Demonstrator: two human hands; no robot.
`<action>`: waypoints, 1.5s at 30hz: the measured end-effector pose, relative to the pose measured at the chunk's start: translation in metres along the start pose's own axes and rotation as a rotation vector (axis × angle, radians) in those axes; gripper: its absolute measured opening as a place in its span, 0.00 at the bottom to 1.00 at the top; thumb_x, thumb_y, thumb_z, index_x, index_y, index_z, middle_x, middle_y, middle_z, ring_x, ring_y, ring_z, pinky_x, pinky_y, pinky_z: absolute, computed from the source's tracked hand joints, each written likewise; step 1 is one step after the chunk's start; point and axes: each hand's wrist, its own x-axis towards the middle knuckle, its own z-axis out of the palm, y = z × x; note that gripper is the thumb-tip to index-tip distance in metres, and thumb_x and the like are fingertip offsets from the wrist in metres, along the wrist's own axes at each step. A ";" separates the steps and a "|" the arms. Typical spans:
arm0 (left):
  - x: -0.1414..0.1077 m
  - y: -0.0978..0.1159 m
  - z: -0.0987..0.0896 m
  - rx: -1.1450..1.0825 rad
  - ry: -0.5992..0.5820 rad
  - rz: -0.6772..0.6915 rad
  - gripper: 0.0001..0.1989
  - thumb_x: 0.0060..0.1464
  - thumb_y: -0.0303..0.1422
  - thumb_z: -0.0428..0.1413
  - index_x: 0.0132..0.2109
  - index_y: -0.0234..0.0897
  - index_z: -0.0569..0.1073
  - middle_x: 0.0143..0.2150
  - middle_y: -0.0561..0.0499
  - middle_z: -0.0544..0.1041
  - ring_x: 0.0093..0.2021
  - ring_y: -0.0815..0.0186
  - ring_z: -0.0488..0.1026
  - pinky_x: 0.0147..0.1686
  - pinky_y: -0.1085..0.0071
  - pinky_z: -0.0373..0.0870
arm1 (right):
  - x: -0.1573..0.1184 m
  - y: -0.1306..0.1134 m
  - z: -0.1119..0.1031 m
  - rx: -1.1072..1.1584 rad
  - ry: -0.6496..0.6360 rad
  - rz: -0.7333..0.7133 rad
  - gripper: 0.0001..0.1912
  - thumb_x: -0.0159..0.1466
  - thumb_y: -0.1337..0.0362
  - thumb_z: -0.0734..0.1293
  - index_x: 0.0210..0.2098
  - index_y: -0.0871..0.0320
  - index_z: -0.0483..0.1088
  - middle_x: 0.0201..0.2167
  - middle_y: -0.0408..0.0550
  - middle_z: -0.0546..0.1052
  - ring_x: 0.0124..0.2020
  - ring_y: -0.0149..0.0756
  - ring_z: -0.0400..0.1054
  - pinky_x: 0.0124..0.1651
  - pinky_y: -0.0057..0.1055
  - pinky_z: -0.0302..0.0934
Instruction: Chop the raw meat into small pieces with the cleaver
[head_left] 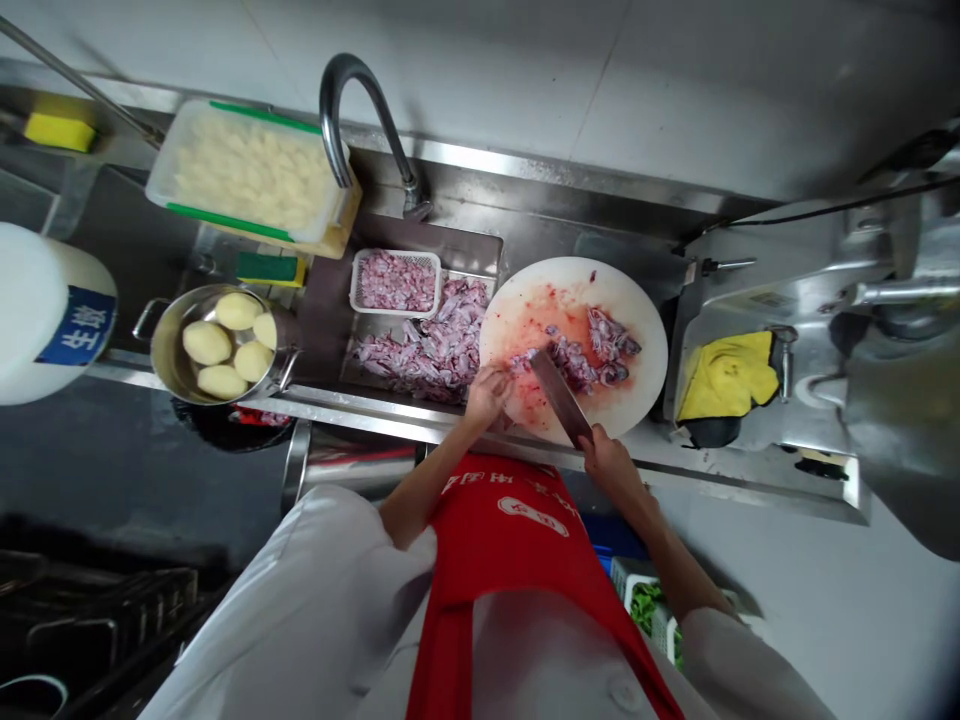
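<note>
My right hand [602, 458] grips the cleaver [562, 400] near my left hand [489, 392], its hold unclear to me; slick, bloody scraps on the board [646, 330] could deflect the blade into it.

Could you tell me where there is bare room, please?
The steel ledge behind the round board, right of the faucet, looks bare, as does a narrow strip along the board's right rim. Meat and the cleaver crowd its middle, the left hand its near-left edge.
</note>
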 end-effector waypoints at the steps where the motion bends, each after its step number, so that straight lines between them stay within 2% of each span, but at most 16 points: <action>1: -0.005 -0.002 -0.002 0.004 0.017 0.011 0.05 0.58 0.34 0.60 0.35 0.40 0.77 0.38 0.45 0.77 0.43 0.59 0.74 0.49 0.60 0.71 | 0.000 -0.010 -0.006 0.000 0.038 0.010 0.12 0.75 0.63 0.55 0.48 0.62 0.67 0.31 0.55 0.78 0.33 0.43 0.73 0.33 0.32 0.50; 5: -0.021 -0.004 -0.019 0.062 0.259 -0.031 0.05 0.61 0.35 0.59 0.37 0.40 0.77 0.39 0.46 0.75 0.44 0.59 0.73 0.50 0.60 0.70 | 0.016 -0.062 -0.031 0.047 0.249 0.029 0.19 0.76 0.59 0.51 0.52 0.64 0.66 0.35 0.61 0.79 0.38 0.47 0.75 0.37 0.33 0.56; 7: -0.020 -0.003 -0.021 0.098 0.286 -0.039 0.05 0.61 0.36 0.58 0.38 0.40 0.77 0.40 0.45 0.75 0.45 0.59 0.72 0.51 0.59 0.70 | 0.035 -0.091 -0.035 0.093 0.269 -0.003 0.22 0.77 0.58 0.49 0.56 0.65 0.65 0.39 0.63 0.80 0.41 0.48 0.76 0.38 0.33 0.58; 10: -0.009 -0.004 -0.009 0.103 0.084 0.030 0.06 0.61 0.35 0.58 0.41 0.40 0.78 0.44 0.44 0.76 0.49 0.57 0.71 0.53 0.57 0.69 | 0.068 -0.120 -0.028 0.093 0.116 -0.047 0.19 0.76 0.61 0.53 0.57 0.67 0.64 0.42 0.64 0.80 0.44 0.47 0.77 0.40 0.31 0.60; 12: -0.001 -0.008 0.002 0.088 -0.072 0.080 0.07 0.63 0.35 0.56 0.42 0.40 0.78 0.44 0.43 0.76 0.49 0.56 0.70 0.53 0.57 0.68 | 0.085 -0.124 -0.020 0.087 0.062 -0.056 0.17 0.75 0.63 0.55 0.56 0.67 0.64 0.45 0.64 0.80 0.46 0.45 0.76 0.41 0.30 0.61; 13: 0.002 -0.011 0.007 0.084 -0.121 0.094 0.08 0.63 0.34 0.55 0.42 0.40 0.78 0.44 0.43 0.76 0.48 0.56 0.70 0.52 0.57 0.69 | 0.091 -0.121 -0.017 0.091 0.058 -0.057 0.16 0.74 0.64 0.56 0.56 0.67 0.65 0.45 0.64 0.80 0.47 0.45 0.76 0.42 0.30 0.61; 15: 0.004 -0.016 0.012 0.095 -0.134 0.106 0.09 0.65 0.34 0.53 0.41 0.39 0.78 0.43 0.43 0.76 0.47 0.56 0.70 0.51 0.57 0.69 | 0.095 -0.107 -0.012 0.113 0.062 -0.069 0.15 0.74 0.64 0.56 0.54 0.65 0.67 0.45 0.63 0.80 0.48 0.45 0.76 0.43 0.30 0.61; 20: 0.010 -0.026 0.006 0.262 0.096 0.054 0.11 0.66 0.35 0.51 0.43 0.37 0.77 0.45 0.41 0.75 0.51 0.56 0.71 0.56 0.55 0.69 | 0.066 -0.042 0.004 0.239 0.070 -0.126 0.11 0.70 0.64 0.61 0.45 0.61 0.71 0.41 0.58 0.80 0.45 0.45 0.75 0.44 0.32 0.62; 23: 0.037 -0.028 -0.001 0.356 0.124 0.027 0.17 0.68 0.38 0.47 0.54 0.36 0.74 0.57 0.37 0.71 0.61 0.54 0.68 0.63 0.54 0.65 | 0.039 0.000 0.020 0.380 0.159 -0.076 0.15 0.69 0.57 0.59 0.44 0.60 0.71 0.33 0.54 0.79 0.37 0.46 0.75 0.39 0.33 0.61; 27: 0.079 -0.026 0.005 0.400 -0.015 0.032 0.27 0.70 0.43 0.42 0.67 0.34 0.64 0.72 0.36 0.58 0.73 0.54 0.54 0.72 0.54 0.54 | 0.007 0.043 0.033 0.561 0.327 0.137 0.19 0.67 0.50 0.59 0.44 0.59 0.70 0.33 0.57 0.79 0.36 0.47 0.74 0.37 0.35 0.61; 29: 0.083 -0.020 0.020 0.424 -0.109 0.049 0.29 0.71 0.45 0.38 0.69 0.33 0.62 0.74 0.37 0.55 0.76 0.54 0.47 0.74 0.52 0.48 | -0.005 0.058 0.037 0.595 0.363 0.246 0.19 0.66 0.50 0.59 0.43 0.59 0.70 0.34 0.60 0.79 0.37 0.48 0.73 0.37 0.37 0.60; 31: 0.077 -0.011 0.043 0.437 -0.190 0.074 0.31 0.70 0.47 0.38 0.70 0.32 0.61 0.74 0.36 0.55 0.77 0.52 0.45 0.74 0.49 0.46 | -0.017 0.069 0.042 0.617 0.393 0.334 0.20 0.65 0.49 0.60 0.42 0.59 0.71 0.35 0.62 0.79 0.38 0.50 0.74 0.37 0.38 0.60; 35: 0.065 0.014 0.096 0.430 -0.271 0.113 0.35 0.67 0.51 0.45 0.71 0.31 0.59 0.73 0.34 0.56 0.75 0.48 0.49 0.71 0.50 0.56 | -0.035 0.083 0.059 0.686 0.459 0.411 0.22 0.63 0.47 0.60 0.42 0.60 0.72 0.34 0.61 0.80 0.38 0.50 0.74 0.37 0.37 0.61; 39: 0.052 0.037 0.138 0.416 -0.439 0.321 0.33 0.61 0.53 0.55 0.64 0.34 0.69 0.65 0.36 0.67 0.71 0.47 0.57 0.70 0.51 0.58 | -0.046 0.090 0.077 0.743 0.494 0.471 0.25 0.61 0.44 0.61 0.40 0.60 0.72 0.33 0.60 0.80 0.37 0.50 0.74 0.36 0.37 0.61; 42: 0.034 0.042 0.149 0.450 -0.550 0.439 0.24 0.61 0.48 0.57 0.57 0.38 0.76 0.58 0.39 0.72 0.64 0.49 0.63 0.68 0.50 0.60 | -0.050 0.093 0.085 0.823 0.522 0.476 0.25 0.60 0.42 0.63 0.39 0.59 0.71 0.31 0.57 0.80 0.34 0.48 0.73 0.35 0.36 0.62; 45: 0.024 0.032 0.135 0.452 -0.617 0.473 0.17 0.65 0.43 0.54 0.54 0.41 0.78 0.53 0.42 0.73 0.59 0.52 0.67 0.64 0.52 0.65 | -0.055 0.096 0.089 1.021 0.442 0.453 0.24 0.59 0.40 0.66 0.36 0.57 0.69 0.20 0.47 0.74 0.23 0.40 0.68 0.26 0.32 0.59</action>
